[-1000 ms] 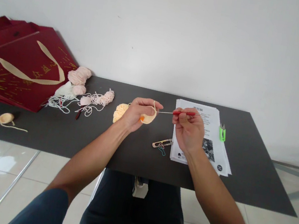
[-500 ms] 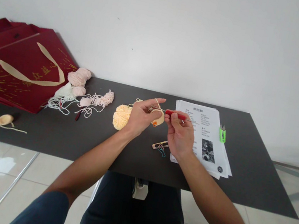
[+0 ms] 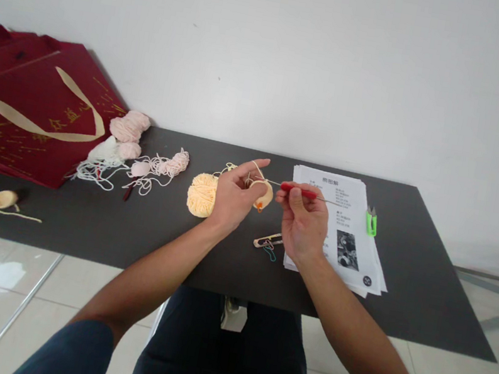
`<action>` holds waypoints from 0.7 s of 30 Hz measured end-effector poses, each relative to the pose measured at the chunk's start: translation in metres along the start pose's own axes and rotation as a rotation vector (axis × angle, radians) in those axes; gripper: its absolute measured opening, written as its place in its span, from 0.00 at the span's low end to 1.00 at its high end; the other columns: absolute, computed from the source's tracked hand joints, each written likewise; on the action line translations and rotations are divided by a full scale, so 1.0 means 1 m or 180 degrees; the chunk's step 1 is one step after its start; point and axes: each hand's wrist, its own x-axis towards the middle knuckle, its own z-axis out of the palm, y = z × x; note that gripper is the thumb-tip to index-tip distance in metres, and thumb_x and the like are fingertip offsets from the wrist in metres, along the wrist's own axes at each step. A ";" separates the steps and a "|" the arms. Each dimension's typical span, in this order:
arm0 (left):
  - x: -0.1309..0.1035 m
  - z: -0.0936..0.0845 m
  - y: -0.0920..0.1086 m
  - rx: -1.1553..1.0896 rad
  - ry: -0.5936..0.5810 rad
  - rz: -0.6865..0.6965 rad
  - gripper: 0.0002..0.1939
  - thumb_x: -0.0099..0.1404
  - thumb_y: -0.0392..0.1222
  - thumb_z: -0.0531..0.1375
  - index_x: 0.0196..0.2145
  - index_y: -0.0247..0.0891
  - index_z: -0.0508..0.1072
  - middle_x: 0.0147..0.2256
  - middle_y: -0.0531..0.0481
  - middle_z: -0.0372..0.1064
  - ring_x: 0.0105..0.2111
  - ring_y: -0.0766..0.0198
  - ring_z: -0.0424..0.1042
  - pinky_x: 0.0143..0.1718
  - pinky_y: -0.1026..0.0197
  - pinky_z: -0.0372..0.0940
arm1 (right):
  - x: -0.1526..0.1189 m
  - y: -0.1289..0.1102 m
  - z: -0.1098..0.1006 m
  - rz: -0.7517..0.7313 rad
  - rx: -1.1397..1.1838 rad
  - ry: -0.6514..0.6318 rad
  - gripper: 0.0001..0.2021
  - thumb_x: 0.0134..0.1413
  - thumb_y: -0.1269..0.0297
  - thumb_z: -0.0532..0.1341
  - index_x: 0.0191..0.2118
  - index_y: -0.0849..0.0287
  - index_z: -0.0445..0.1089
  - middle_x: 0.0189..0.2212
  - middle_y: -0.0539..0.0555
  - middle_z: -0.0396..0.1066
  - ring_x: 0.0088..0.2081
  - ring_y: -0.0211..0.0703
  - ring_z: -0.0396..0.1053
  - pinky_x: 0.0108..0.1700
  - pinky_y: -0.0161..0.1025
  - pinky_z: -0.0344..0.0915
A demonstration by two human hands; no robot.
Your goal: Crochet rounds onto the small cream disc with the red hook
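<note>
My left hand (image 3: 234, 200) pinches a small cream crochet piece (image 3: 265, 195) between thumb and fingers, with yarn looped over its raised index finger. A small orange marker hangs at the lower edge of the piece. In my right hand (image 3: 302, 221) is a crochet hook with a red handle (image 3: 299, 191); its thin metal shaft points left and reaches the piece near my left fingers. Whether the tip sits inside a stitch is too small to tell. Just left of my left hand lies a ball of pale yellow yarn (image 3: 201, 195), partly covered by that hand.
Printed sheets (image 3: 344, 247) lie under and right of my right hand, with green thread snips (image 3: 371, 221) at their edge. A safety pin with stitch markers (image 3: 268, 241) lies nearer. Leftward are pink yarn (image 3: 171, 164), red paper bags (image 3: 28, 105) and another cream crochet piece (image 3: 5, 200).
My right hand has shifted slightly to the right with the hook, widening the space between the red handle and the crochet piece. My left hand has moved slightly left.
</note>
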 end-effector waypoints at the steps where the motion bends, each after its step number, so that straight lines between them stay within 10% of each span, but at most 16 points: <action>1: 0.000 0.000 0.000 0.0036 0.0021 0.0032 0.24 0.54 0.33 0.67 0.51 0.42 0.81 0.30 0.57 0.68 0.25 0.73 0.65 0.27 0.68 0.62 | 0.000 0.000 0.000 -0.0010 -0.0005 -0.0002 0.08 0.54 0.63 0.74 0.36 0.54 0.76 0.35 0.47 0.82 0.33 0.32 0.78 0.37 0.30 0.78; 21: -0.001 0.001 -0.001 0.0039 0.0155 0.0156 0.24 0.55 0.35 0.70 0.51 0.42 0.80 0.31 0.55 0.72 0.26 0.72 0.67 0.28 0.66 0.64 | 0.012 -0.005 -0.013 -0.0871 -0.0387 -0.0208 0.10 0.53 0.62 0.74 0.35 0.52 0.72 0.33 0.47 0.79 0.28 0.33 0.72 0.31 0.33 0.68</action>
